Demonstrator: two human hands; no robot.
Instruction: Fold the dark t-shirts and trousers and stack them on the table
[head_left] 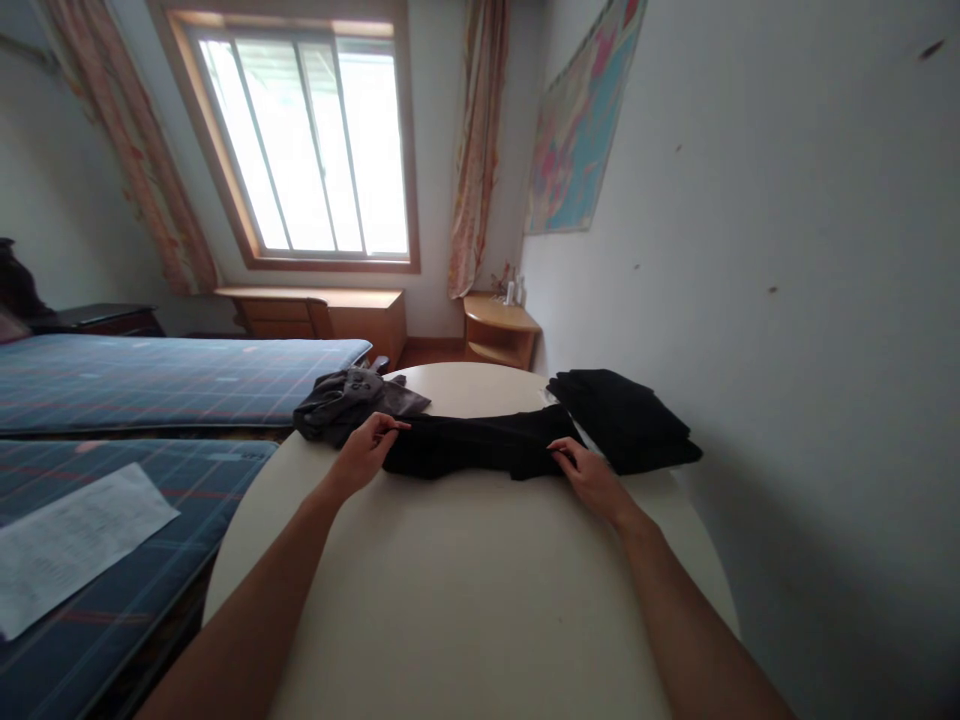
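Observation:
A black garment (472, 445) lies stretched sideways across the pale round table (465, 590), folded into a long strip; its exact kind I cannot make out. At its left end, my left hand (369, 445) pinches the cloth between thumb and fingers. My right hand (589, 475) pinches the right end in the same way. Just beyond my left hand sits a crumpled dark grey garment (334, 400). To the right of my right hand rests a stack of folded black clothes (626, 415), close to the garment's right end.
Two plaid mattresses (187, 375) are on the left, with a printed paper sheet (82, 545) on the nearer one. A white wall (810, 350) runs along the right side. Under the window stand a wooden desk (360, 310) and a small corner shelf (499, 318).

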